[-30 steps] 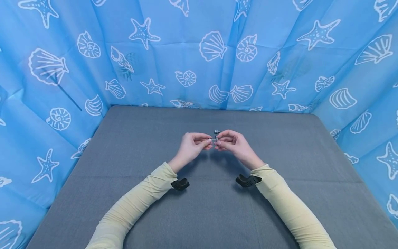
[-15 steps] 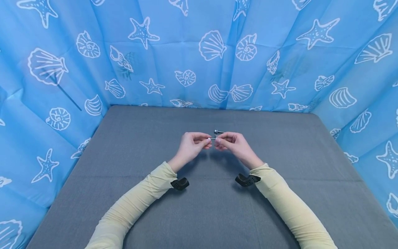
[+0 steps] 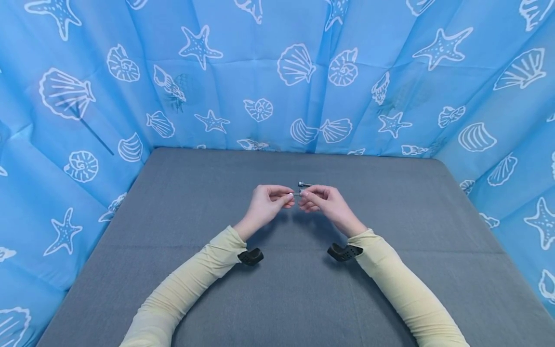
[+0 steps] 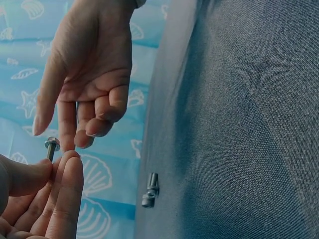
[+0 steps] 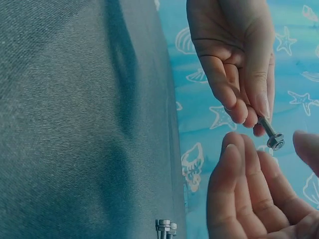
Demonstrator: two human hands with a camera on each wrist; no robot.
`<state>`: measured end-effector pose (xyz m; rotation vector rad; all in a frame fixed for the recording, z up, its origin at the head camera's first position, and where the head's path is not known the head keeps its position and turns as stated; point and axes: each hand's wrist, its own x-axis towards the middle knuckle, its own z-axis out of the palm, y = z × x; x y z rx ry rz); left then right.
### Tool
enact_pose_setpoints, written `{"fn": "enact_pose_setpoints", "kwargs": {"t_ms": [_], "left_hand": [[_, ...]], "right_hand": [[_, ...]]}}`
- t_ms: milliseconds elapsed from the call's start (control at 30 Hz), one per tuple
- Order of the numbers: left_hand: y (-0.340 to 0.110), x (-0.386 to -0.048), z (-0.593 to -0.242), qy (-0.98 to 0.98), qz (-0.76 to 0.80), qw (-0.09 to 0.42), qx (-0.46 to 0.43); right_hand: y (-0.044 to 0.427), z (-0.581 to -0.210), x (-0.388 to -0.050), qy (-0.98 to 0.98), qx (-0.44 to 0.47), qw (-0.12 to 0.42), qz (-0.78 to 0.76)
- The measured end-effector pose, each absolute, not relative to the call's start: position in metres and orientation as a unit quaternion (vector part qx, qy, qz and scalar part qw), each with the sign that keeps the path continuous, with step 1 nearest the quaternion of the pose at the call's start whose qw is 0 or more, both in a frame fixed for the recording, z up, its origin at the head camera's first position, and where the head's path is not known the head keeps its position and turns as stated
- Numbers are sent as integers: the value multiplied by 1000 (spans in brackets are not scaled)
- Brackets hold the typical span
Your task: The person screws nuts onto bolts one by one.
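Observation:
My left hand [image 3: 266, 205] pinches a small metal bolt [image 5: 269, 128] between thumb and fingers, its threaded shank sticking out toward the other hand. At the bolt's free end sits a flanged hex piece [image 4: 52, 144]; whether it is a nut or the bolt's own head I cannot tell. My right hand [image 3: 327, 205] hovers right at that end, thumb and fingers on either side. In both wrist views gaps show between the right thumb [image 5: 305, 147], the fingers and the hex piece, so nothing is gripped there. The part of the shank between the left fingertips is hidden.
More metal bolts [image 4: 151, 190] lie on the grey cloth-covered table [image 3: 277, 289], just behind the right hand and partly hidden by it in the head view. A blue curtain [image 3: 260, 72] with white shells and starfish surrounds the table's far side and flanks.
The right fingers have shifted slightly and loosened around the bolt's end, showing more of the bolts behind. The left hand keeps its pinch in nearly the same place.

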<state>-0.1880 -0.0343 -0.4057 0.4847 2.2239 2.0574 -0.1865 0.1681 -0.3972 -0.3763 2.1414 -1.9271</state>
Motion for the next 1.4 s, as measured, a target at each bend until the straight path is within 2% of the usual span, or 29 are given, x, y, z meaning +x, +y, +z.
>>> {"fn": "enact_pose_setpoints", "kwargs": {"t_ms": [500,767,1100,1400], "left_hand": [[-34,-186,-404,723,671,51,156],[-35,-169,-377,730,661,48,164],[-34,-186,-404,721,674,50,156],[-32,-185,-406,724,673,34,149]], "right_hand": [[169,-400,-186,730,-135,105,-662],[168,-400,-186,743,-133,105,-648],[168,-403,-186,731,-139,103,-660],[168,-401,-187,726,-143,102,-666]]}}
